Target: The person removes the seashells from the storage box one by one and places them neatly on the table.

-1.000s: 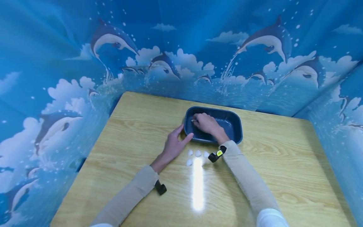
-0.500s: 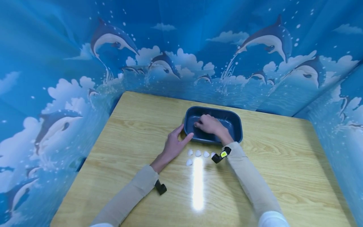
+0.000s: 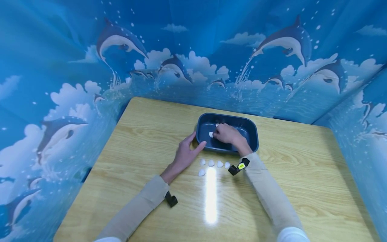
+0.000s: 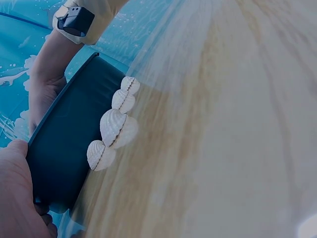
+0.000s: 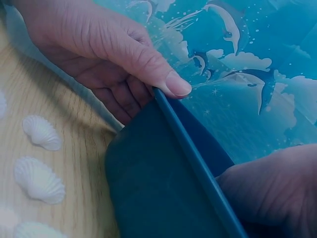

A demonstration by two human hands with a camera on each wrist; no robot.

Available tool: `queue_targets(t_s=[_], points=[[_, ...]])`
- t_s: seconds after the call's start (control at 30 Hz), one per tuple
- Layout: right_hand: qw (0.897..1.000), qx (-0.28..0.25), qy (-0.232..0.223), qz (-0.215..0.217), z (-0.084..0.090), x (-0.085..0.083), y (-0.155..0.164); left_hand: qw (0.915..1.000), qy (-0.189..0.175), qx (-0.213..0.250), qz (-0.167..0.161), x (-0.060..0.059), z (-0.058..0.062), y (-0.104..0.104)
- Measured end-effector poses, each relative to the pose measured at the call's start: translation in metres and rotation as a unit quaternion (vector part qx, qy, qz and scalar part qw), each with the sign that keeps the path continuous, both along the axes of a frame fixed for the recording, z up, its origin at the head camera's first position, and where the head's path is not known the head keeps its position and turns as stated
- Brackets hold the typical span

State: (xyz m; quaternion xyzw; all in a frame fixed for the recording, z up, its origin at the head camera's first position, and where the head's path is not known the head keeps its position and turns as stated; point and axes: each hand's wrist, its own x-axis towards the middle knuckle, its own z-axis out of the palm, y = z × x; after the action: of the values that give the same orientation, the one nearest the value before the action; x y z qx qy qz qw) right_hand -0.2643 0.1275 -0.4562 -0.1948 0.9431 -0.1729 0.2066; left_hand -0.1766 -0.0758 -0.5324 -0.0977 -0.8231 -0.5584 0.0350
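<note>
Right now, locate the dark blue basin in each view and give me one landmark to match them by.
Head: dark blue basin, just right of centre, seen from above.
Left wrist: dark blue basin, left side, seen from outside.
Right wrist: dark blue basin, lower middle, cut off by the bottom edge.
Shared landmark: the left hand, at the basin's edge in all three.

I see a creased beige fabric sleeve [image 3: 136, 209] on the left arm, a matching beige sleeve [image 3: 269, 193] on the right. White cloth at both upper ends. Small black wrist camera [image 3: 171, 200] at left cuff; black right-wrist camera [image 3: 233, 170], yellow-green label [image 3: 241, 166], print unreadable. Left hand [image 3: 185, 153], right hand [image 3: 226, 133] bare.
</note>
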Motion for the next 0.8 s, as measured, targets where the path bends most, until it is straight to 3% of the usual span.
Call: queue_targets(t_s=[0.23, 0.4, 0.6, 0.8], points=[[0.997, -0.037, 0.055, 0.034, -0.007, -0.001, 0.005, 1.0, 0.006, -0.001, -0.001, -0.001, 0.0, 0.0], [0.994, -0.068, 0.065, 0.062, -0.013, 0.001, 0.008, 1.0, 0.004, 0.002, -0.002, 0.0, 0.0, 0.0], [0.992, -0.062, 0.09, 0.063, -0.016, 0.002, 0.01, 1.0, -0.002, 0.006, 0.004, 0.001, 0.001, 0.002], [0.994, -0.058, 0.079, 0.046, -0.017, 0.0, 0.012, 0.9999, -0.014, 0.002, 0.004, 0.001, 0.002, 0.001]])
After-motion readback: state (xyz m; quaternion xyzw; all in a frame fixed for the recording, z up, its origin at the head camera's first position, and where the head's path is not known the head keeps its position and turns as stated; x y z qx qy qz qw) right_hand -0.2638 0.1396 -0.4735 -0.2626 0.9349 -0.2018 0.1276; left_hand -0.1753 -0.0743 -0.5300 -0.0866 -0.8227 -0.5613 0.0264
